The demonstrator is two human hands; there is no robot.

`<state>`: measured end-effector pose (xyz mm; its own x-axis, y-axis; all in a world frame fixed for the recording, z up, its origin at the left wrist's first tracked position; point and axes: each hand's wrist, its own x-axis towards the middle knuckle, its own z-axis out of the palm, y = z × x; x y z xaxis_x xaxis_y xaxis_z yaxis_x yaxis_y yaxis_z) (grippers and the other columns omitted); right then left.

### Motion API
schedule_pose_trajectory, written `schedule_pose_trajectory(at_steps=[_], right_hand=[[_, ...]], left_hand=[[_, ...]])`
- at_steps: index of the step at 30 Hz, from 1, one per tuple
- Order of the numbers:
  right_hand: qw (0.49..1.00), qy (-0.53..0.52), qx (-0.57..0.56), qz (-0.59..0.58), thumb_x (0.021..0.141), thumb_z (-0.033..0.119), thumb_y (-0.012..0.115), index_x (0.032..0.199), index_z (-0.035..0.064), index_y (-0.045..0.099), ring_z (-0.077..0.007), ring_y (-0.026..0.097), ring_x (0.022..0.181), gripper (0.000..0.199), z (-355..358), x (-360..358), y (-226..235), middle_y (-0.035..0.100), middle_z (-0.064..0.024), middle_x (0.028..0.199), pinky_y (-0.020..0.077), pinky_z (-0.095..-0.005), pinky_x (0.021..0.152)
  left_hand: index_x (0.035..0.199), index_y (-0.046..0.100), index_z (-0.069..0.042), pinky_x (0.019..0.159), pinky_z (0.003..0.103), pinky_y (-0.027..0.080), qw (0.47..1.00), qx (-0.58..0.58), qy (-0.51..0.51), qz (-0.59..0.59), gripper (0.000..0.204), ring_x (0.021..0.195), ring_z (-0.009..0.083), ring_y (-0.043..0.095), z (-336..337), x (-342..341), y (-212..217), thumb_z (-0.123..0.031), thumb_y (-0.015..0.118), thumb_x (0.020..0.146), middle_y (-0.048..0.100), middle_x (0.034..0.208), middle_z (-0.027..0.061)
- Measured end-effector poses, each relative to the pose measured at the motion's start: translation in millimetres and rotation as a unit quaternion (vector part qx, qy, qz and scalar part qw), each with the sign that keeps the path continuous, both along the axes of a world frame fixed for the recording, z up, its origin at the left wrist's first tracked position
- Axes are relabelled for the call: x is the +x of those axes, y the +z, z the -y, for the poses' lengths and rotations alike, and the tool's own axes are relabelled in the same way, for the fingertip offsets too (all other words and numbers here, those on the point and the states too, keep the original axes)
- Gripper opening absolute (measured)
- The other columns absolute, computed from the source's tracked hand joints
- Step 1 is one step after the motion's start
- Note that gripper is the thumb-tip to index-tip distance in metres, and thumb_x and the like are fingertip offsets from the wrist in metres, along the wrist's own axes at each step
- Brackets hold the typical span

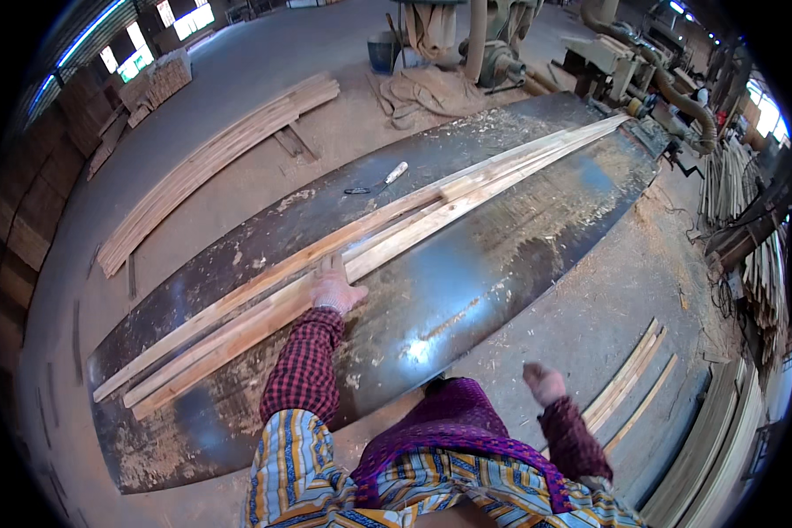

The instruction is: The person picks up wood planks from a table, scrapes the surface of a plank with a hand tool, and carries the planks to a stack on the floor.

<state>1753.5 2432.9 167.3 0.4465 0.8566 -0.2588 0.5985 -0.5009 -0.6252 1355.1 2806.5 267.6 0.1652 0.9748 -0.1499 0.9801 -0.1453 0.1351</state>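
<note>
Several long, pale wooden strips [264, 330] lie side by side, slanting across a dark metal table [440, 273]. My left hand [333, 289] reaches over the nearer strips around their middle. Its fingers lie across the wood toward the far edge, with the thumb at the near side, closed over a strip. To the right, off the table's near edge, my right hand [546, 385] hangs above the floor. It looks curled with nothing visible in it, though slightly blurred. A small tool with a pale handle [397, 172] rests on the table beyond the strips, beside a small dark object [356, 191].
A stack of long boards [211, 167] lies beyond the table. Machinery [629, 75] with hoses stands at the table's far right end. Thin strips [625, 378] lie right of me, near longer boards [713, 449]. Sawdust and shavings cover parts of the table and floor.
</note>
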Motion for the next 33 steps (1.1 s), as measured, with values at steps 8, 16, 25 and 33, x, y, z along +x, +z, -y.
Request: schedule_pose_trajectory(at_steps=[8,16,25,33], right_hand=[[0.977,0.134,0.152,-0.061,0.093,0.012,0.070,0.112,0.0023,0.073,-0.0235,0.072,0.097,0.021,-274,55,113,0.074,-0.0163,0.104,0.0562,-0.0349,0.086],[0.939,0.283,0.193,0.022,0.094,0.022,0.068,0.115,0.0092,0.073,-0.0355,0.070,0.102,0.025,-465,5,134,0.073,-0.0169,0.106,0.0549,-0.0417,0.089],[0.741,0.555,-0.098,0.365,0.075,0.037,0.087,0.125,0.0109,0.068,-0.0362,0.069,0.113,0.059,-609,-41,107,0.068,-0.0181,0.125,0.0563,-0.0470,0.097],[0.782,0.580,-0.146,0.178,0.079,0.029,0.076,0.112,0.0116,0.075,-0.0352,0.071,0.099,0.037,-648,-18,114,0.075,-0.0171,0.104,0.0571,-0.0434,0.085]], left_hand=[[0.153,0.043,-0.005,0.119,0.048,0.030,0.994,-0.076,-0.050,-0.055,0.101,0.141,0.0312,0.044,6,49,9,-0.068,0.072,0.080,0.048,0.152,0.0159],[0.140,0.052,-0.003,0.110,0.047,0.039,0.994,-0.065,-0.063,0.068,0.099,0.127,0.0349,0.050,140,31,7,-0.064,0.081,0.068,0.056,0.133,0.0147],[0.127,0.063,-0.001,0.104,0.048,0.047,0.982,0.002,0.048,0.185,0.071,0.118,0.0383,0.059,141,-15,18,-0.047,0.083,0.077,0.064,0.125,0.0195],[0.133,0.054,0.006,0.105,0.037,0.051,0.880,0.101,0.211,0.414,0.063,0.122,0.0263,0.063,68,-81,57,-0.011,0.087,0.082,0.063,0.138,0.0166]])
